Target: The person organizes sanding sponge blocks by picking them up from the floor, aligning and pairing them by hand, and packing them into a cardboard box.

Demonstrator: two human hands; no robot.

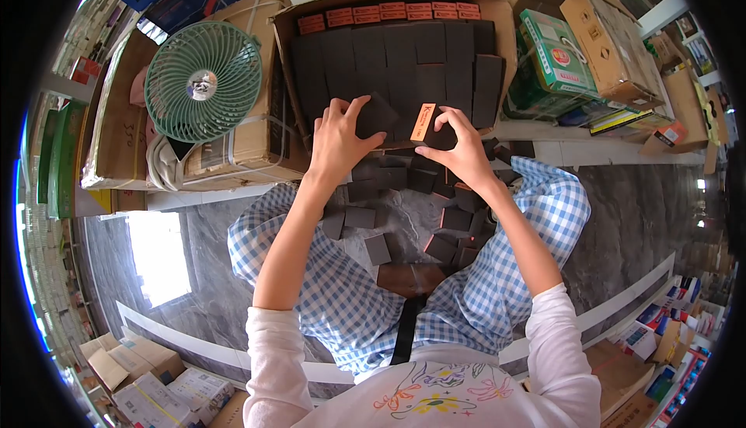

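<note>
My left hand (339,137) grips a small black box (376,120) between thumb and fingers, over the near part of a large open carton (501,55). To its right, my right hand (460,148) pinches another black box with an orange end label (423,122), just above the carton's near edge. Inside the carton, black boxes (386,51) stand in tight rows, with orange-labelled ends (392,11) along the far side. More loose black boxes (378,249) are scattered on the grey floor between my knees.
A green round fan (203,82) stands at the left by a cardboard box (256,144). Green packages (556,55) and another carton (614,40) are at the right. Opened cartons (140,362) lie at the lower left, and packed shelves line both sides.
</note>
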